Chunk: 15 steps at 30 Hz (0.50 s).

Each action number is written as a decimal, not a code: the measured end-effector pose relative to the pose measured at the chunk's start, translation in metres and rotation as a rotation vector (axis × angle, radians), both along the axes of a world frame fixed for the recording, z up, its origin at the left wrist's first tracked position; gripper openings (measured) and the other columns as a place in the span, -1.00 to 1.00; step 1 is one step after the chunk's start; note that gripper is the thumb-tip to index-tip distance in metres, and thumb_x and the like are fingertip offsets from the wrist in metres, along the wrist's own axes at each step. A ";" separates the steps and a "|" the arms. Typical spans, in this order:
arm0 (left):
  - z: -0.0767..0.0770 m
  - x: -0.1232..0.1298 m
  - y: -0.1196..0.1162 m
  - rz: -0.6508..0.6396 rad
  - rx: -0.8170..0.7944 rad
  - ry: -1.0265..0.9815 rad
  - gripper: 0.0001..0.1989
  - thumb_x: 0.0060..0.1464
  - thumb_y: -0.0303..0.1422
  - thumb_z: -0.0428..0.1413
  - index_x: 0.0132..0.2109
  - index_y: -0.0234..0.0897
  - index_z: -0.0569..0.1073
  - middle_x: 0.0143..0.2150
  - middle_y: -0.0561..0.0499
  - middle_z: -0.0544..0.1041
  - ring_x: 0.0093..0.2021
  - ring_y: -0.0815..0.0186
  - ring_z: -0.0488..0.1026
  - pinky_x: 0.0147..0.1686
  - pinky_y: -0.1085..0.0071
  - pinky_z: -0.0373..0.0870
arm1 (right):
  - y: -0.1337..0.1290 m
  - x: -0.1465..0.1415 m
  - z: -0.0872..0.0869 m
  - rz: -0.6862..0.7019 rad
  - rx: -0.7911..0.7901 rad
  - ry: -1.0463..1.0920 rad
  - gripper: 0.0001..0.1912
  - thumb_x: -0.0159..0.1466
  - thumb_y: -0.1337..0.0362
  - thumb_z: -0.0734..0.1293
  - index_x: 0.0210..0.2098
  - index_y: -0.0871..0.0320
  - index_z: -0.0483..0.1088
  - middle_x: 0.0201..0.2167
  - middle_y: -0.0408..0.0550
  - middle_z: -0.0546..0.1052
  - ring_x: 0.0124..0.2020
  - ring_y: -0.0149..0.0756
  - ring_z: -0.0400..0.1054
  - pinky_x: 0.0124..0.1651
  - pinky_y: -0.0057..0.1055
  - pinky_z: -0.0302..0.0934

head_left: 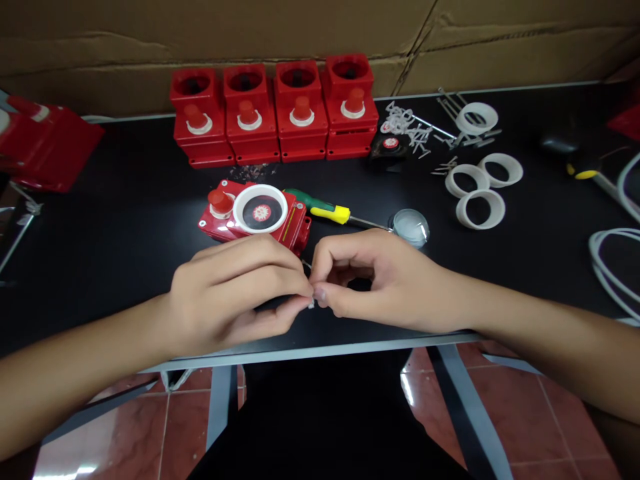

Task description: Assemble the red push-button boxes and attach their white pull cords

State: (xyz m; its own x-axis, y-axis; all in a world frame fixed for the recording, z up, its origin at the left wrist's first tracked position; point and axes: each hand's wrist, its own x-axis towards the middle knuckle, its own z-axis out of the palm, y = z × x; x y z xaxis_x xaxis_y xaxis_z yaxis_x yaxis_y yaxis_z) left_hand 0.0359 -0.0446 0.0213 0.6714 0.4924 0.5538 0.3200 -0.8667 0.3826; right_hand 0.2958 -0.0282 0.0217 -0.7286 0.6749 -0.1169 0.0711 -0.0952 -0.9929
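Observation:
My left hand and my right hand meet near the table's front edge, fingertips pinched together. Between them shows a tiny whitish piece, mostly hidden by the fingers, so I cannot make out what it is. Just behind my left hand lies a red device with a red knob and a white ring around a dark round face. A green and yellow screwdriver rests beyond my right hand, its shaft reaching toward a clear round cover.
Four red housings stand in a row at the back. Right of them are small white parts, a black piece, screws and several white rings. Another red unit sits left; a white cable lies right.

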 end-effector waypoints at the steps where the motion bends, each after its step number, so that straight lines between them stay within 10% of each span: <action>1: 0.000 0.000 0.000 0.001 -0.001 0.002 -0.87 0.43 -0.49 0.35 -0.03 -0.12 0.64 -0.16 -0.04 0.78 -0.26 0.21 0.77 -0.24 0.33 0.79 | 0.000 0.000 0.000 0.001 0.001 0.002 -0.74 0.38 0.26 0.64 -0.31 0.16 0.52 -0.42 -0.24 0.54 -0.39 -0.45 0.36 -0.31 -0.47 0.29; 15: 0.001 0.001 -0.002 0.010 -0.019 -0.004 -0.85 0.41 -0.50 0.39 -0.03 -0.15 0.63 -0.15 -0.04 0.77 -0.26 0.25 0.76 -0.20 0.36 0.78 | 0.000 0.003 -0.001 0.044 0.014 0.009 -0.88 0.38 0.33 0.56 -0.24 0.16 0.57 -0.36 -0.18 0.60 -0.35 -0.42 0.46 -0.24 -0.45 0.39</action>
